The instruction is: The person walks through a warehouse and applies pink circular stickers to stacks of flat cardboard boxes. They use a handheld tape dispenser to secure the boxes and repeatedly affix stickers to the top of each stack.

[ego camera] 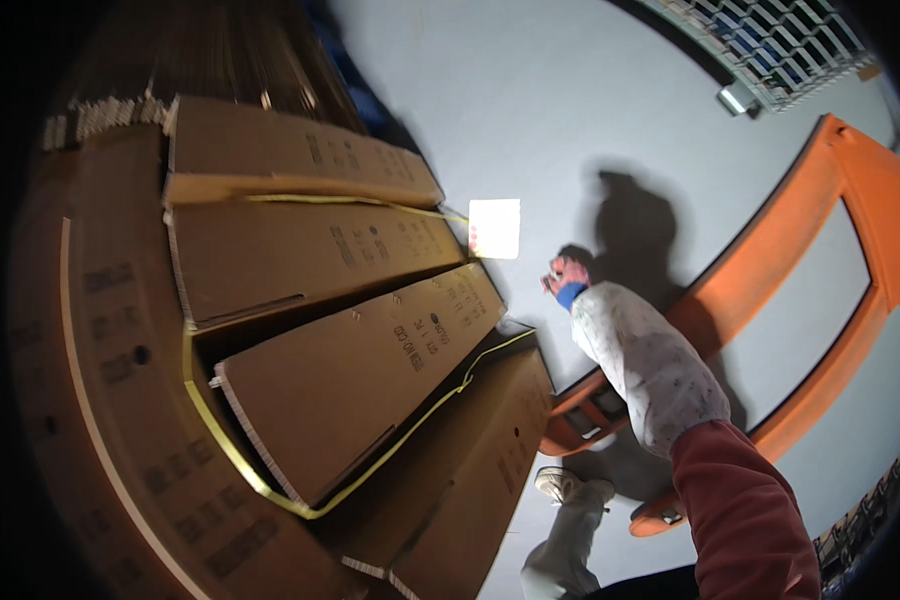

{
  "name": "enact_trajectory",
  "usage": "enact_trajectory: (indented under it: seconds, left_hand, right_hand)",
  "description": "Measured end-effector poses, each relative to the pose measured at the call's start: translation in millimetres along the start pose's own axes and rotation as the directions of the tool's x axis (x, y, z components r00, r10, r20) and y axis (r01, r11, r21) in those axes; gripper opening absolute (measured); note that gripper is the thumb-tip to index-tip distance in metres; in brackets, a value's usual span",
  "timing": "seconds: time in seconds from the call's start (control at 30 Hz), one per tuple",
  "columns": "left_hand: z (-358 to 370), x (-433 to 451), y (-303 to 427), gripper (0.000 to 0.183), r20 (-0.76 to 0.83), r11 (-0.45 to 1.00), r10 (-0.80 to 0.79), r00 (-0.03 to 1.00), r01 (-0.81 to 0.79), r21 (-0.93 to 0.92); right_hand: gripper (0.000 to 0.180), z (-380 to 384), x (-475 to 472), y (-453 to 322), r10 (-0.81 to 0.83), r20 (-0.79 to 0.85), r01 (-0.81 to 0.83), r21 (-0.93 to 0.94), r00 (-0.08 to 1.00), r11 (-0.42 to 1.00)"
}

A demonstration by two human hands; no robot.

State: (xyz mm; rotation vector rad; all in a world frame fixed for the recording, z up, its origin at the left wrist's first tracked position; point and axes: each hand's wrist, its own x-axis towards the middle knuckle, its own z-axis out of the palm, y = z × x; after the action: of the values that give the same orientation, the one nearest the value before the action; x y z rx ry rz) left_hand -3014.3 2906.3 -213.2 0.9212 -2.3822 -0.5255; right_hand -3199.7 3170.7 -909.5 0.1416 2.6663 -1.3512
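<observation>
My right hand (568, 277), in a reddish glove with a blue cuff, reaches out over the grey floor. Its fingers look partly curled, and whether anything small lies between them cannot be told. A stained white sleeve cover is over the forearm. My left hand is out of view. To the left of the hand lie several long brown cardboard boxes (360, 360) bearing print. A yellow strap (225, 442) runs loosely around and between some of them. A bright white sheet (495, 229) with red marks is near the box ends, close to the hand.
An orange metal frame with forks (765, 255), seemingly a pallet jack, stands at the right. A wire mesh cart or rack (784, 49) is at the top right. Stacked flat cardboard (120, 116) is at the upper left. My shoe (556, 484) is on the floor near the boxes.
</observation>
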Motion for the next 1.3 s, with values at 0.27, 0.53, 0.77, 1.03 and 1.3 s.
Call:
enact_trajectory:
  seconds: [0.27, 0.53, 0.77, 1.03, 1.3]
  left_hand:
    - [49.6, 4.4, -40.4, 0.045, -0.051, 0.992, 0.043, 0.998, -0.037, 0.119]
    - [39.6, 2.4, -39.0, 0.044, -0.071, 0.986, 0.066, 0.995, -0.054, 0.158]
    - [26.4, 0.0, -34.7, 0.042, -0.085, 0.981, 0.086, 0.993, -0.069, 0.184]
    - [37.8, -4.3, -34.2, 0.04, -0.11, 0.973, 0.08, 0.991, -0.054, 0.225]
    - [27.4, -6.5, -29.9, 0.039, -0.123, 0.965, 0.068, 0.99, -0.034, 0.261]
  right_hand:
    - [0.072, 120.6, 71.9, -54.7, 0.392, -0.144, -0.409, -0.497, 0.909, 0.765]
    - [0.043, 143.5, 60.2, -60.8, 0.095, 0.107, 0.013, -0.732, 0.99, 0.681]
    - [0.094, 115.4, 68.6, -72.3, 0.452, -0.17, -0.48, -0.407, 0.875, 0.777]
    - [0.044, 142.4, 70.3, -78.2, 0.3, -0.194, -0.357, -0.464, 0.934, 0.811]
    - [0.04, 140.9, 68.6, -62.3, 0.148, -0.135, -0.194, -0.457, 0.98, 0.868]
